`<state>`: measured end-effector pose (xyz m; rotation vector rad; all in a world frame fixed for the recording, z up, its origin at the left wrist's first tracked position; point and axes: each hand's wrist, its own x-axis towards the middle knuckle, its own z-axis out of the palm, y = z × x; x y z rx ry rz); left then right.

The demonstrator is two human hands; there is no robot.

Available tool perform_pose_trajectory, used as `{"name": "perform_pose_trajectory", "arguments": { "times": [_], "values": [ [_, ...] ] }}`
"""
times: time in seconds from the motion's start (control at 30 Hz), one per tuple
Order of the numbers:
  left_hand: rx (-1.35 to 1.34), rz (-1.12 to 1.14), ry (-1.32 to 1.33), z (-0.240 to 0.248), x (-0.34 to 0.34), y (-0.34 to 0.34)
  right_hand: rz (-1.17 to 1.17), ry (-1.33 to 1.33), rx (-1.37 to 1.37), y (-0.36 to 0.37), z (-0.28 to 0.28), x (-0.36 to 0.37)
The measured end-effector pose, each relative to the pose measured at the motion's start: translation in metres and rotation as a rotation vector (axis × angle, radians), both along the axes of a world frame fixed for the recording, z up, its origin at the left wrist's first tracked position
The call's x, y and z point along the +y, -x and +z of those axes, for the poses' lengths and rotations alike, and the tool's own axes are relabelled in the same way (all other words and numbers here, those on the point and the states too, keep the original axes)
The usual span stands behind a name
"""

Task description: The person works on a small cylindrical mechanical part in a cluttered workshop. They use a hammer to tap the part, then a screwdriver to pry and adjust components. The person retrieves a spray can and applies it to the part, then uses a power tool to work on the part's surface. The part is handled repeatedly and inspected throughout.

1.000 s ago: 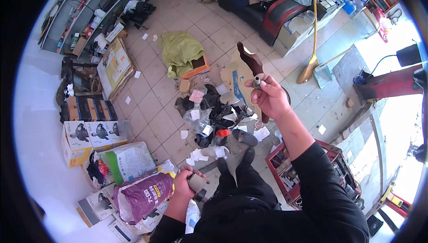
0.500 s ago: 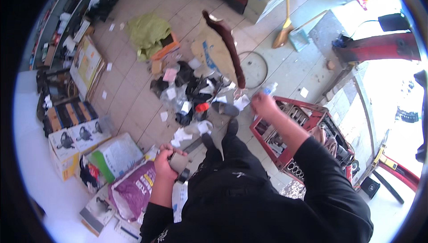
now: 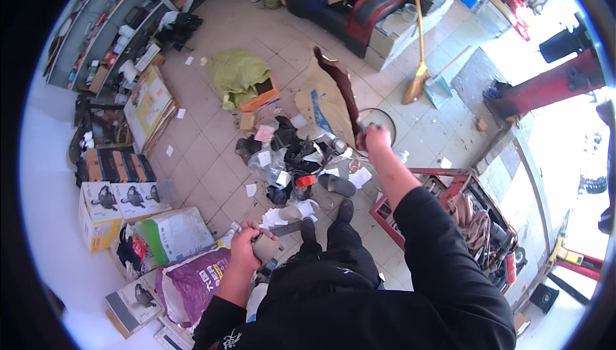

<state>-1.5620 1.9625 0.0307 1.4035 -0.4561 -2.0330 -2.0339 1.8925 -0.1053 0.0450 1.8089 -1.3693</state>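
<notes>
My left hand [image 3: 244,246] is closed around a grey-beige part [image 3: 265,247] with a rounded body. Its exact kind I cannot make out. A small metallic end [image 3: 236,227] shows beside the thumb. My right hand [image 3: 377,137] is held out in front with its fingers closed. What it holds, if anything, is too small and dark to name. Behind it on the floor lie a strip of dark red material [image 3: 343,84] and a flat brown cardboard sheet [image 3: 314,96]. A heap of black bags, clear plastic and paper [image 3: 276,151] spreads in front of my feet, with a grey slipper [image 3: 337,185] beside it.
A red tool cart [image 3: 401,238] stands at my right. Boxes [image 3: 106,205] and a purple sack [image 3: 192,286] line the left. Farther off are a yellow-green sack [image 3: 237,74], a broom [image 3: 417,84], a dustpan [image 3: 439,91] and a red-black sofa [image 3: 346,19].
My right hand has moved from above the tool cart forward, toward the dark red strip. My left hand still holds the grey-beige part. The view has tilted up, showing more of the far floor.
</notes>
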Motion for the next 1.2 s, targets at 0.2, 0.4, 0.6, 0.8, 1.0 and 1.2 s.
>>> {"name": "perform_pose_trajectory", "arguments": {
  "times": [0.2,0.4,0.6,0.8,1.0,1.2],
  "values": [
    [-0.070,0.076,0.052,0.036,0.035,-0.036,0.334,0.716,-0.493,-0.022,0.112,-0.032],
    [0.015,0.066,0.137,0.063,0.030,-0.035,0.603,1.104,-0.747,-0.092,0.219,0.036],
    [0.091,-0.077,0.175,0.056,0.008,-0.033,0.564,1.110,-0.613,-0.104,0.279,0.114],
    [0.033,-0.402,0.097,0.032,-0.008,-0.012,0.159,0.612,-0.306,-0.143,0.217,0.279],
    [0.022,-0.734,0.129,0.010,-0.002,0.042,-0.379,0.034,-0.389,-0.232,0.158,0.484],
    [0.062,-0.868,0.182,0.031,0.045,0.108,-0.613,-0.014,-0.340,-0.265,0.124,0.615]
  ]
}}
